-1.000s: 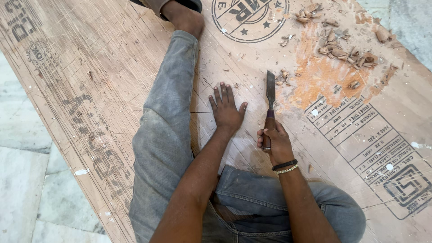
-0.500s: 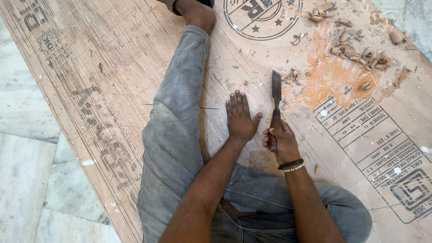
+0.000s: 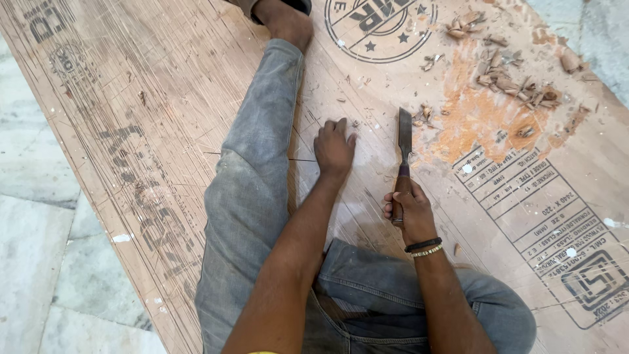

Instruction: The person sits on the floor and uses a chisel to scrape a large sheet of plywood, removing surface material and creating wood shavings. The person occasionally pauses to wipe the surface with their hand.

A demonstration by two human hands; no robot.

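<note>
I see my right hand (image 3: 409,213) clenched around the handle of a chisel (image 3: 404,147), just right of centre in the frame. The blade points toward the top of the picture and its tip rests on or just above the plywood sheet (image 3: 164,118); I cannot tell whether it touches. My left hand (image 3: 334,147) lies flat and released on the sheet at centre, fingers spread, grasping nothing, just left of the blade and beside my outstretched leg (image 3: 255,164). A thin pencil line runs across the sheet under that hand. Wood chips (image 3: 517,85) lie scattered in the upper right, around an orange patch where the surface layer looks scraped away.

I judge the step in hand to be lining up the chisel for a cut, with the flat hand steadying the sheet. A cut from here calls for a low blade angle, a firm grip, and the left fingers kept clear of the edge's path.
</note>
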